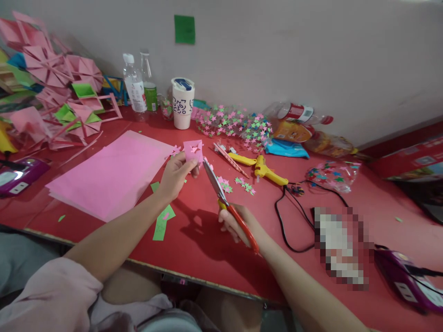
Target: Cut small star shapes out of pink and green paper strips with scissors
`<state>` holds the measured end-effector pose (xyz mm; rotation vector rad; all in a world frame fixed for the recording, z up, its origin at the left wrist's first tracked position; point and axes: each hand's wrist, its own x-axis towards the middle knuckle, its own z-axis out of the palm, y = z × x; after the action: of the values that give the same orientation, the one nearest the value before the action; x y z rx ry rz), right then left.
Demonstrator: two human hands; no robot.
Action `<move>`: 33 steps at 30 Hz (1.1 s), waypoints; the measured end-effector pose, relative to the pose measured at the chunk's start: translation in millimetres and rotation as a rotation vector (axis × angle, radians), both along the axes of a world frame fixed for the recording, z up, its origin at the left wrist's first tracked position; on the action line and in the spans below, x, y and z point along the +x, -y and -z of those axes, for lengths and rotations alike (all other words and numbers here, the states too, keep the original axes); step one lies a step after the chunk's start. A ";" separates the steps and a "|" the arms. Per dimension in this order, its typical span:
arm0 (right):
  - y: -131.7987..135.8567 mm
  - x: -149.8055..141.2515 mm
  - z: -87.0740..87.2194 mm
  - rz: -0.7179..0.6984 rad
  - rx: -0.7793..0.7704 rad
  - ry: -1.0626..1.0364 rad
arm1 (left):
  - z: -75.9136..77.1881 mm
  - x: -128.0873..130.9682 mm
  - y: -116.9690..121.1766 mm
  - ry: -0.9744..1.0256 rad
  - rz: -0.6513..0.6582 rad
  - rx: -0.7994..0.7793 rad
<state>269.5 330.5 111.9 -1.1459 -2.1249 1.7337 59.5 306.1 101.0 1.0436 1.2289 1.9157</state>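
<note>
My left hand pinches a small pink paper piece with a star-shaped hole cut in it, held above the red table. My right hand grips red-handled scissors, whose blades point up toward the lower right edge of the pink piece. A few cut paper stars lie on the table just right of the blades. A stack of pink paper sheets lies to the left of my left hand, and green paper scraps lie under my left forearm.
A yellow glue gun with a black cord lies right of the scissors. A heap of pink and green stars, a white cup, bottles and folded pink paper shapes line the back. Purple devices sit at both table ends.
</note>
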 end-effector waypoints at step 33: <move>2.3 -0.5 -8.0 -0.034 -0.010 0.018 | 3.3 0.0 0.3 0.052 0.077 -0.012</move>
<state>269.1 328.2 119.9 -1.1397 -2.1605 1.7570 59.5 305.8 97.7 1.0146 1.1537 1.8628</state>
